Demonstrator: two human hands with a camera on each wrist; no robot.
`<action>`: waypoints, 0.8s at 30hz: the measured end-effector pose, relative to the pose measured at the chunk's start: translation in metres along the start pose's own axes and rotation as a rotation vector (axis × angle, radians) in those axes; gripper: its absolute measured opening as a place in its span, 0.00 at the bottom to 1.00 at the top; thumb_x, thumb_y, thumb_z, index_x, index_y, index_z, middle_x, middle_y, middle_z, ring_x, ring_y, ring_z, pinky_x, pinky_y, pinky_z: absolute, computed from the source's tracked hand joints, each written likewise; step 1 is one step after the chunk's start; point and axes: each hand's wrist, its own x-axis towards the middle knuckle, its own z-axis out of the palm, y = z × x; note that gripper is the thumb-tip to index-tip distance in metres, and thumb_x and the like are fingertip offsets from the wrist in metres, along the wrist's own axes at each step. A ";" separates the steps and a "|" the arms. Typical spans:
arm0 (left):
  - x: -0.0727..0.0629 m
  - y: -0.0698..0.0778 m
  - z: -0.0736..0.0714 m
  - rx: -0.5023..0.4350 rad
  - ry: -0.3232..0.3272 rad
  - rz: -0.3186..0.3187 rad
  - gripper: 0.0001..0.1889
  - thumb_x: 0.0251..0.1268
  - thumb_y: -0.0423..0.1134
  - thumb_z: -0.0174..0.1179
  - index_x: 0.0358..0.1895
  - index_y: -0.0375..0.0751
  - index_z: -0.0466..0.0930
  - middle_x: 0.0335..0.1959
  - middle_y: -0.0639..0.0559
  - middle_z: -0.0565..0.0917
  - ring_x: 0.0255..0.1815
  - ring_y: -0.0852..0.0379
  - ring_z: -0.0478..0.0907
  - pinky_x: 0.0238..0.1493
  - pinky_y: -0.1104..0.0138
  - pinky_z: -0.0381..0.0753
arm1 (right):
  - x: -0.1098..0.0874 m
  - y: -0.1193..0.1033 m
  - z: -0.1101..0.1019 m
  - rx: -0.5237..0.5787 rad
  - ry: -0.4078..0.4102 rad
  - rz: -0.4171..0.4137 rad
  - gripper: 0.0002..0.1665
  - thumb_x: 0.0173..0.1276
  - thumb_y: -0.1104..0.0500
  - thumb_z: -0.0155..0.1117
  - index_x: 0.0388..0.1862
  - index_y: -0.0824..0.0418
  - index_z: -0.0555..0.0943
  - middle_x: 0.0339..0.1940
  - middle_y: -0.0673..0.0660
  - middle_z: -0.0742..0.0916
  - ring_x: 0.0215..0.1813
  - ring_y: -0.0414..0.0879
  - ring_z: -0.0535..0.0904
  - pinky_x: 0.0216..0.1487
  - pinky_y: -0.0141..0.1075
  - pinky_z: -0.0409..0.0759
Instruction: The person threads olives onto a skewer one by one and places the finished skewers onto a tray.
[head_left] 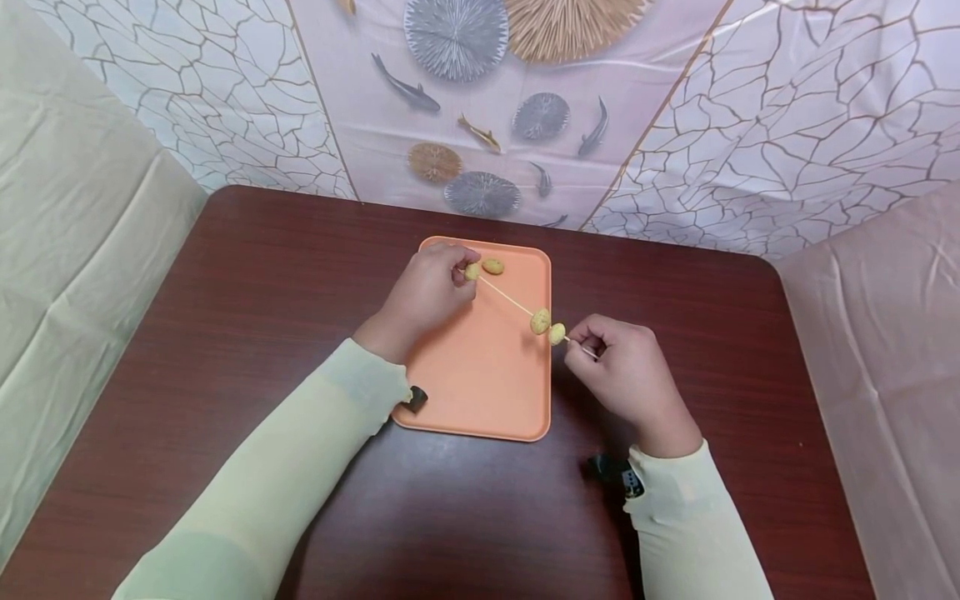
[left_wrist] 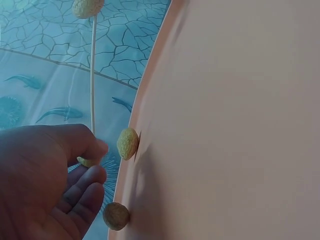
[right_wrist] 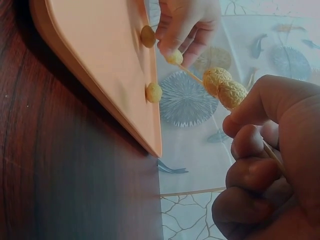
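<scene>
A person's two hands hold a thin pale skewer (head_left: 507,297) that slants across the centre of the head view, above an orange tray (head_left: 480,375) on a dark reddish-brown table (head_left: 300,250). The left hand (head_left: 426,287), just above centre, pinches a yellow ball (head_left: 472,272) at the skewer's upper-left end; whether the point has gone through it, I cannot tell. The right hand (head_left: 622,362), right of centre, grips the lower-right end between thumb and curled fingers, a little of the stick showing past them. Two more balls, an inner one (head_left: 540,321) and an outer one (head_left: 557,334), sit side by side on the stick near the right fingers. A loose ball (head_left: 492,266) lies by the tray's far edge, close to the left fingertips; the left wrist view shows it and a second loose ball (left_wrist: 116,216) lower down, both along the tray's rim. The balls look light, wrinkled and fairly firm, perhaps liable to split if squeezed or pierced off-centre, and their roundness may let them roll. The skewer looks light and stiff lengthwise, but thin enough to bend or snap under sideways force. It seems best held near its bare lower-right end, with each ball pinched by its sides, fingertips away from the point.
</scene>
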 end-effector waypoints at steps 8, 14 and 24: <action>-0.004 0.001 0.000 0.021 -0.019 -0.018 0.18 0.75 0.34 0.68 0.65 0.41 0.91 0.45 0.49 0.88 0.46 0.52 0.79 0.50 0.61 0.81 | 0.000 0.000 0.000 0.007 0.011 -0.008 0.09 0.68 0.66 0.70 0.32 0.51 0.89 0.22 0.47 0.81 0.25 0.43 0.73 0.29 0.34 0.73; -0.005 0.004 -0.002 0.037 -0.033 -0.024 0.19 0.76 0.35 0.68 0.66 0.41 0.90 0.47 0.49 0.88 0.47 0.52 0.79 0.51 0.61 0.81 | 0.000 0.000 0.000 0.009 0.020 -0.015 0.08 0.68 0.66 0.71 0.32 0.52 0.89 0.23 0.47 0.82 0.26 0.43 0.74 0.30 0.33 0.73; -0.007 0.007 -0.001 0.082 -0.041 -0.041 0.19 0.77 0.36 0.69 0.68 0.42 0.90 0.49 0.50 0.88 0.47 0.52 0.79 0.51 0.60 0.83 | 0.001 -0.003 0.005 0.018 0.031 -0.035 0.09 0.67 0.66 0.70 0.30 0.52 0.87 0.23 0.47 0.81 0.27 0.43 0.74 0.31 0.32 0.71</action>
